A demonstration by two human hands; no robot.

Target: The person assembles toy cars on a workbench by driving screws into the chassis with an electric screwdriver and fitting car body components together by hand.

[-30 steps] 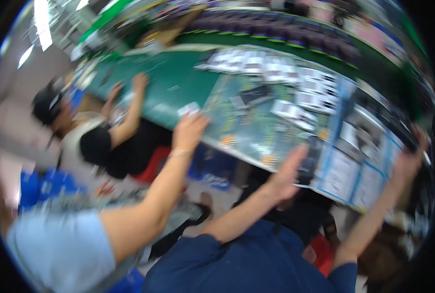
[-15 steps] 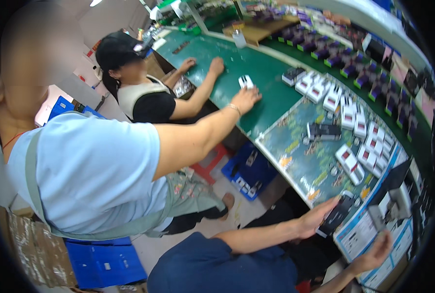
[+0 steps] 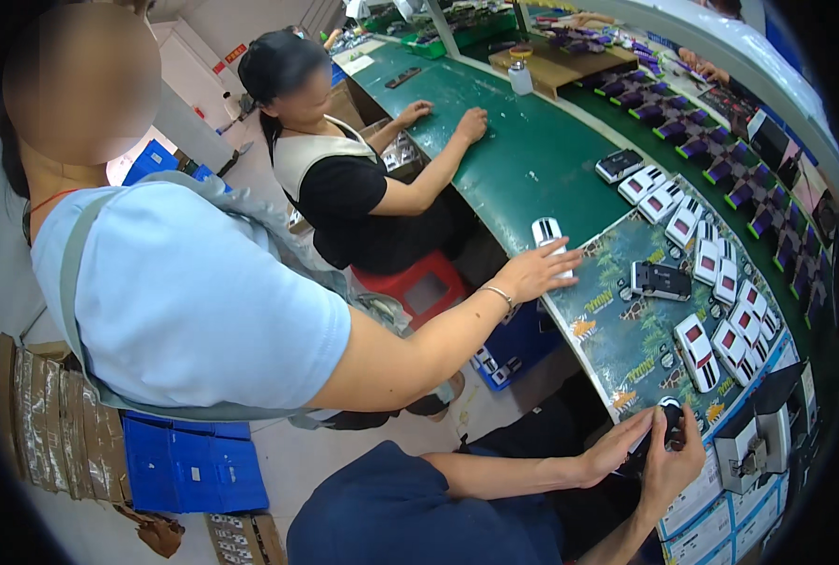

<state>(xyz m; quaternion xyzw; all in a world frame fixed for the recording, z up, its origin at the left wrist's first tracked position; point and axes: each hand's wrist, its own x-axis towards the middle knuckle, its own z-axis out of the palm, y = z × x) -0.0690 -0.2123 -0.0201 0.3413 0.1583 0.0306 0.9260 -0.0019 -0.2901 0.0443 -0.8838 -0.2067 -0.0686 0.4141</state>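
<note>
At the near edge of the bench, my left hand [image 3: 615,446] is closed around a black toy car part [image 3: 672,420], mostly hidden by my fingers. My right hand [image 3: 676,460] meets it from the right, its thumb and fingers gripping the same part. Just beyond my hands lies a white toy car [image 3: 696,352] with dark red windows, on a patterned mat [image 3: 617,353]. Several similar white cars [image 3: 735,348] stand close together behind it. A black car underside [image 3: 661,281] faces up on the mat.
A co-worker's hand [image 3: 537,271] rests at a white toy car [image 3: 548,235] on the green bench [image 3: 495,179]. Another person sits farther left along it. To my right stands a grey metal fixture [image 3: 747,454]. Purple-and-black pieces [image 3: 693,137] line the belt behind.
My right hand has come up to join my left at the black part. The co-worker's hand has drawn the white car nearer to the patterned mat. The whole view has shifted somewhat.
</note>
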